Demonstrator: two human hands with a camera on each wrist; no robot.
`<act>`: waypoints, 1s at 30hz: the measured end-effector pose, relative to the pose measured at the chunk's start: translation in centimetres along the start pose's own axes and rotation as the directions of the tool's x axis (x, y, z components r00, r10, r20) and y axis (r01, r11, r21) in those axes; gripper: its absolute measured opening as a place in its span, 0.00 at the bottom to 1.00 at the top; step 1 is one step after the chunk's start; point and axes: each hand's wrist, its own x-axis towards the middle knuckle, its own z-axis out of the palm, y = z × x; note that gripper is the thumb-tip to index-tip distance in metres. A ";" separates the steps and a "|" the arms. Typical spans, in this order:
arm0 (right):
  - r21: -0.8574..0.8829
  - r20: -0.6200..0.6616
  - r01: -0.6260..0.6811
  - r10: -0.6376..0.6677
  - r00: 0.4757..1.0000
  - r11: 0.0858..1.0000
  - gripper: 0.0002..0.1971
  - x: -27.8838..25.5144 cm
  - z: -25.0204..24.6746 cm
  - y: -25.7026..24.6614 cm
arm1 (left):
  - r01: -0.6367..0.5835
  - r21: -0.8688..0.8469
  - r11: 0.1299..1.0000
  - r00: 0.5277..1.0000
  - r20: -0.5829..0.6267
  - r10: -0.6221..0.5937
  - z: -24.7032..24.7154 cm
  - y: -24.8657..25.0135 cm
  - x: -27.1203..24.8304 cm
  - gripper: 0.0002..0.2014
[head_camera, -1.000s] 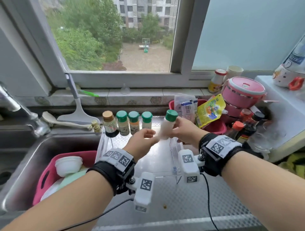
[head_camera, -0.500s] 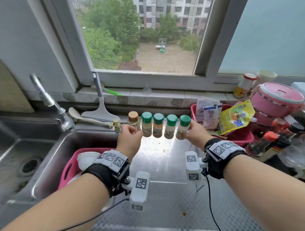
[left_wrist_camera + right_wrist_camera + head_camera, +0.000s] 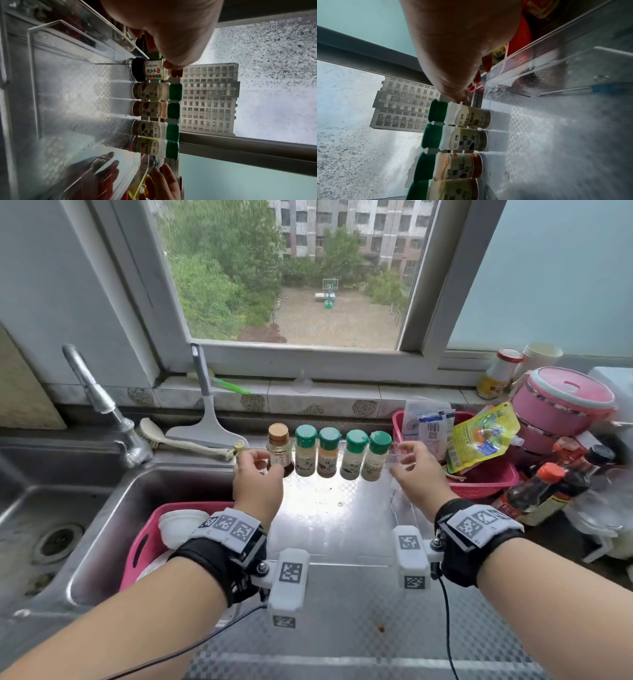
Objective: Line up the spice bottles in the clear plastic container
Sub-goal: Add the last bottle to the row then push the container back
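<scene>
Spice bottles (image 3: 329,453) are being kept in one upright row of five along the window end of the clear plastic container (image 3: 399,510), caps nearly touching. The brown-capped bottle (image 3: 280,449) at the sink end is being touched by the curled fingers of the left hand (image 3: 257,482), though a full grasp cannot be told, while the container's far corner is being pinched by the right hand (image 3: 416,474). Judging from this, a jolt to the container could tip the tightly packed row like dominoes.
</scene>
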 end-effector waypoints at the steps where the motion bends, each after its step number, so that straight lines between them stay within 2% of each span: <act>1: -0.009 -0.051 -0.026 0.026 0.998 1.000 0.24 -0.3 -0.1 0.2 | 0.026 0.035 0.999 0.999 -0.030 -0.025 0.0 -0.2 0.0 0.16; 4: 0.028 -0.125 -0.234 0.235 0.964 0.972 0.30 -1.0 0.1 0.5 | 0.194 0.132 0.972 0.981 -0.037 -0.191 0.0 -0.5 -0.4 0.30; 6: 0.135 -0.067 -0.377 0.388 0.919 0.917 0.36 -1.5 0.6 0.5 | 0.286 0.119 0.951 0.958 -0.007 -0.287 0.1 -0.7 -0.8 0.35; 8: 0.208 0.015 -0.452 0.459 0.888 0.868 0.40 -1.7 1.1 0.7 | 0.329 0.082 0.941 0.942 0.031 -0.333 0.1 -0.9 -1.0 0.36; 10: 0.255 0.054 -0.468 0.471 0.881 0.846 0.41 -1.6 1.8 1.4 | 0.347 0.056 0.936 0.934 0.075 -0.350 0.2 -1.0 -1.0 0.35; 13: 0.319 0.037 -0.444 0.458 0.888 0.837 0.37 -2.3 1.9 1.3 | 0.350 0.030 0.936 0.930 0.108 -0.351 0.3 -1.1 -1.0 0.34; 19: 0.416 0.054 -0.375 0.389 0.919 0.828 0.28 -2.3 1.3 1.2 | 0.321 0.022 0.947 0.944 0.075 -0.322 0.9 -1.5 -0.3 0.25; 22: 0.443 0.062 -0.357 0.369 0.927 0.822 0.22 -1.7 1.1 1.2 | 0.314 0.024 0.949 0.946 0.076 -0.315 1.2 -1.2 0.4 0.24; 24: 0.465 0.075 -0.359 0.368 0.927 0.809 0.21 -1.0 1.3 1.3 | 0.295 0.050 0.954 0.951 0.086 -0.298 1.4 -1.1 1.2 0.23; 28: 0.466 0.078 -0.353 0.359 0.930 0.812 0.17 0.1 1.0 0.6 | 0.293 0.071 0.953 0.948 0.104 -0.299 2.0 -0.4 2.7 0.28; 30: 0.458 0.072 -0.332 0.338 0.938 0.824 0.17 0.9 0.6 0.5 | 0.287 0.095 0.953 0.949 0.108 -0.296 2.1 -0.1 3.5 0.24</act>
